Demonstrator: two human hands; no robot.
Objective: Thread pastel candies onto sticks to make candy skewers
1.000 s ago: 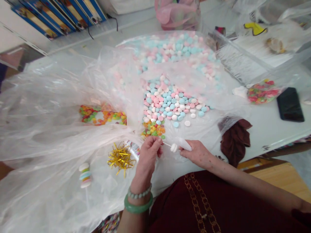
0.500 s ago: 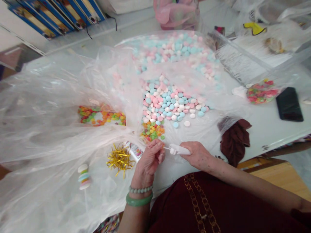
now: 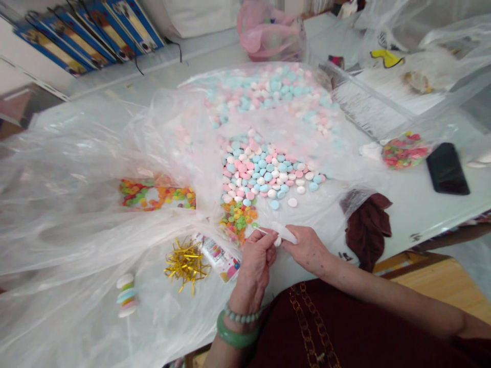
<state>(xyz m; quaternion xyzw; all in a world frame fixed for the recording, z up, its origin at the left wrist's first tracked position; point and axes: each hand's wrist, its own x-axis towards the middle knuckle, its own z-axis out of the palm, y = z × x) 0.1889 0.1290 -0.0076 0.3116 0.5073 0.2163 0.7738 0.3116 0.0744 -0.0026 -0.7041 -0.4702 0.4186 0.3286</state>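
Note:
My left hand (image 3: 261,249) is closed, its thumb and finger pinching a thin white stick (image 3: 262,231). Beside the stick's end a small green ring sweet shows; whether it is threaded on cannot be told. Close by on the right, my right hand (image 3: 307,246) is closed round a blurred white bundle (image 3: 287,234), perhaps more sticks. Just beyond both hands lie small orange, yellow and green ring sweets (image 3: 238,217). Farther back spreads a heap of pink, blue and white button-shaped sweets (image 3: 264,171), partly under clear plastic.
To the left are gold tinsel strips (image 3: 186,267), a printed card (image 3: 221,259) and a stick of stacked sweets (image 3: 126,295). Clear plastic sheeting (image 3: 76,153) covers much of that side. Brown cloth (image 3: 368,227), a black phone (image 3: 447,168) and bagged ring sweets (image 3: 404,151) lie right.
My left hand has moved right, close against my right hand, and now pinches the stick nearer the white bundle. More of the printed card shows. The camera view has shifted slightly.

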